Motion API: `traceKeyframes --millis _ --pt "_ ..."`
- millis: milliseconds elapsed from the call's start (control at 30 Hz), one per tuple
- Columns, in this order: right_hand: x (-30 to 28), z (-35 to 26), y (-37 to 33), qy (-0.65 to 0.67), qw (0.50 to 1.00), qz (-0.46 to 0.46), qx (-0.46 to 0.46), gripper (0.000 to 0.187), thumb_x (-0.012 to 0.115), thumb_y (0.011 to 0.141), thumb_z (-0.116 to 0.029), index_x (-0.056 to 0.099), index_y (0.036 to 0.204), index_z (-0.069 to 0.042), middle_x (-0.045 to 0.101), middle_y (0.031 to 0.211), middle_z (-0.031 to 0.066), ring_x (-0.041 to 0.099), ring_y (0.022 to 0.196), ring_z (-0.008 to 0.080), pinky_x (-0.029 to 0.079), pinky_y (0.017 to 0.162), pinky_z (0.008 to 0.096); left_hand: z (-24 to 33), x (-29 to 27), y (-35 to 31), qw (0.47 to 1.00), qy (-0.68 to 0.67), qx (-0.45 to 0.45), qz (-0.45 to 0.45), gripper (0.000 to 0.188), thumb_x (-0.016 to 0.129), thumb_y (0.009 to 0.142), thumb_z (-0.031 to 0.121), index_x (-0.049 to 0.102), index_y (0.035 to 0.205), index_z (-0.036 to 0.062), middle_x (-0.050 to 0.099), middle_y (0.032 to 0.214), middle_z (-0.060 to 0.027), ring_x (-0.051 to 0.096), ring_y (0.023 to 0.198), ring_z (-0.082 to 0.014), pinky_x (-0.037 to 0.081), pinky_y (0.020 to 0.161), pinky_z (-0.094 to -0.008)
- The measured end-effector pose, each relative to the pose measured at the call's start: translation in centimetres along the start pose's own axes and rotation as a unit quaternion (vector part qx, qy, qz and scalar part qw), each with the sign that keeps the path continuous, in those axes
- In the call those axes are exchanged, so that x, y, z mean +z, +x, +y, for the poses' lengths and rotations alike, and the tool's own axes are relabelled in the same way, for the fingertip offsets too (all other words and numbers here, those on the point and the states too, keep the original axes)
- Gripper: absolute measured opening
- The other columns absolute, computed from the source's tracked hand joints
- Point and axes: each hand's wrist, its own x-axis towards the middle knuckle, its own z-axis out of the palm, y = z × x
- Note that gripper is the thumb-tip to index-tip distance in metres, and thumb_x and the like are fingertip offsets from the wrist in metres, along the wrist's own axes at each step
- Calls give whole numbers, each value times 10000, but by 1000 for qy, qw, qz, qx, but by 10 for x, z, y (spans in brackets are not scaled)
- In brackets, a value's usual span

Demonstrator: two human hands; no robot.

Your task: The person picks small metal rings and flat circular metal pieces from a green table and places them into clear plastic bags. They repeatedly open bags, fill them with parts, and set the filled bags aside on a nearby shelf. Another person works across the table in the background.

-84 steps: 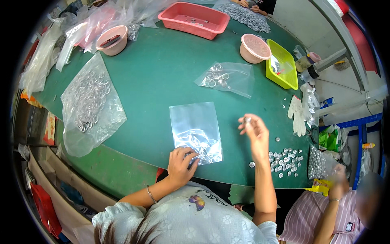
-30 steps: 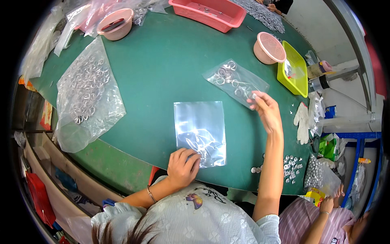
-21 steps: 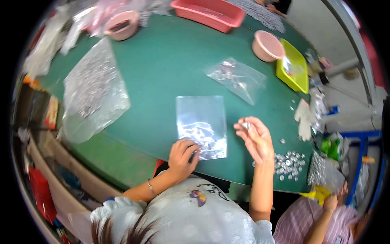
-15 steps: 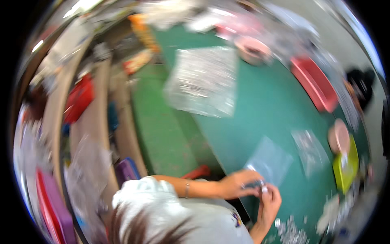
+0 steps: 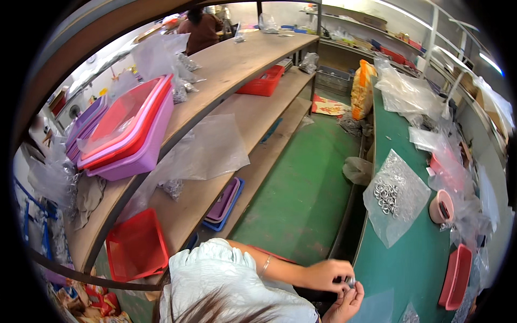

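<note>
Small metal ring (image 5: 350,281) now pinched between left hand (image 5: 327,275) and right hand (image 5: 347,304), both closed on it at the green surface (image 5: 409,269) edge beside the clear bag (image 5: 377,308); view has swung left to the shelves (image 5: 237,70), so bagging looks mid-step.

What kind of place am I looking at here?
Probably a small workshop or packing room: a green worktable holds clear bags of metal rings, wooden shelves carry stacked plastic trays, and both hands meet over a small metal part.
</note>
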Motion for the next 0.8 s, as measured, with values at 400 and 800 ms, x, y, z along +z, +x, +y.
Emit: traceKeyframes --millis 400,800 --pt "17 35 34 -155 986 -61 -16 210 560 886 -66 565 1077 20 618 928 105 583 823 163 476 758 289 67 -489 73 553 478 71 678 315 657 706 180 642 953 -16 632 964 -230 593 954 -357 448 859 -426" --pt "5 55 59 -240 970 -24 -15 213 572 886 -119 581 1051 16 617 935 118 579 856 184 473 773 306 164 -603 30 338 590 -256 687 193 565 808 127 669 885 -16 631 997 -228 608 964 -376 478 836 -450"
